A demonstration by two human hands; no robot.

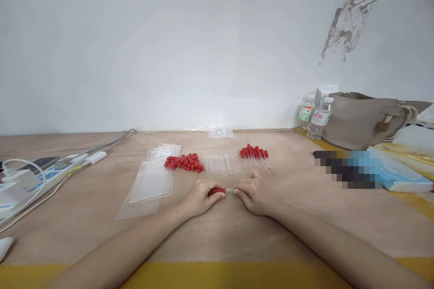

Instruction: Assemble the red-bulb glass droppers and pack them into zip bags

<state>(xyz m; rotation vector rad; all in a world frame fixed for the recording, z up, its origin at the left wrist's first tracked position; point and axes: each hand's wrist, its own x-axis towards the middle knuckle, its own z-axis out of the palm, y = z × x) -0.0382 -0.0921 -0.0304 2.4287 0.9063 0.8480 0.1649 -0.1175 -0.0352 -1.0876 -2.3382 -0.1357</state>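
Note:
My left hand (200, 198) is closed around a red rubber bulb (217, 191) low over the wooden table (217, 235). My right hand (252, 195) pinches a clear glass tube (229, 190) whose end meets the bulb. Just beyond the hands lie a heap of loose red bulbs (185, 162), a row of bare clear tubes (221, 164) and a group of droppers with red bulbs fitted (257, 157).
Clear plastic bags (149, 185) lie left of the hands, one more small bag (220, 133) by the wall. A power strip with chargers and cables (44, 174) sits far left. Two water bottles (313, 117), a beige handbag (364, 119) and packets (403, 174) stand at the right.

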